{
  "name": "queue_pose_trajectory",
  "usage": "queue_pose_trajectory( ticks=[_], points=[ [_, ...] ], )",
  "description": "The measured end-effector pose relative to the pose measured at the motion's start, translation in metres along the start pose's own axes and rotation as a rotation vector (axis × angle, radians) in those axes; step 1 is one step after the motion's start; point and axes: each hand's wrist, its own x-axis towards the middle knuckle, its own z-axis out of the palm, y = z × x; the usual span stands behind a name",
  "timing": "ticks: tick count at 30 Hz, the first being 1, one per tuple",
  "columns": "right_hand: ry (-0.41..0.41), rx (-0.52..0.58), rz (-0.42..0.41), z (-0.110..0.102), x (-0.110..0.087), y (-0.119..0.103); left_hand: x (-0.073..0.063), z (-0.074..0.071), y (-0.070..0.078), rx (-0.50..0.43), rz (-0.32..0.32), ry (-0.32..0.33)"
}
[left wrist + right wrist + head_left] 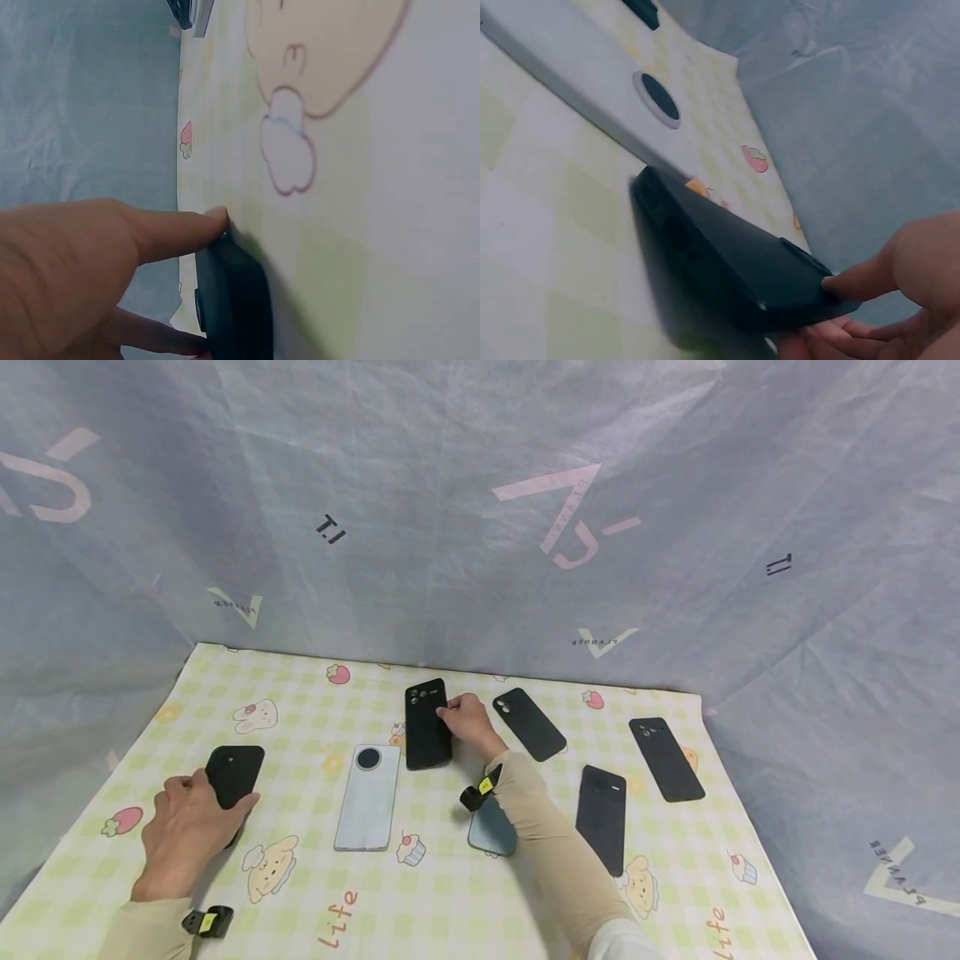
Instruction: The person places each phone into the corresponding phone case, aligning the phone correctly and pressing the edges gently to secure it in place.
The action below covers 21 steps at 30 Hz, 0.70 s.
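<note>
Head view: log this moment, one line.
left hand: grips left black phone | right hand: pinches middle black phone | pale phone: between them

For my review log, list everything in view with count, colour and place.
Patterned cloth: 1, green-and-white, over the tabletop
Backdrop: grey-blue, printed, behind and at the sides
Leftmost phone or case: 1, black, left
Round-camera phone or case: 1, pale, left of centre
Upper middle phone or case: 1, black, back centre
Slanted phone or case: 1, black, back right of centre
Dark phone or case: 1, blackish, front right
Rightmost phone or case: 1, black, right
Teal phone or case: 1, blue-green, front centre, partly hidden
Wrist devices: 2, black, yellow-tagged, left and right
Sleeves: 2, mostly beige
Left hand: 1, bare, left
Right hand: 1, bare, centre
</note>
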Motion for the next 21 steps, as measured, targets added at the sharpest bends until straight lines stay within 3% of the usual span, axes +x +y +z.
queue_pose_trajectory(
  ticks=[7,13,16,21],
  points=[
    [-0.097,0.186,-0.021,-0.015,-0.005,0.005,-0.010,0.004,-0.002,-0.036,0.018,0.014],
    [-0.155,0.240,-0.021,-0.021,-0.010,0.008,-0.018,0.008,-0.003,-0.051,0.051,0.044],
    [-0.170,0.273,-0.021,-0.022,-0.012,0.009,-0.022,0.008,-0.002,-0.056,0.091,0.067],
    [-0.193,0.333,-0.010,-0.021,-0.015,0.010,-0.030,0.010,0.007,-0.101,0.216,0.111]
  ],
)
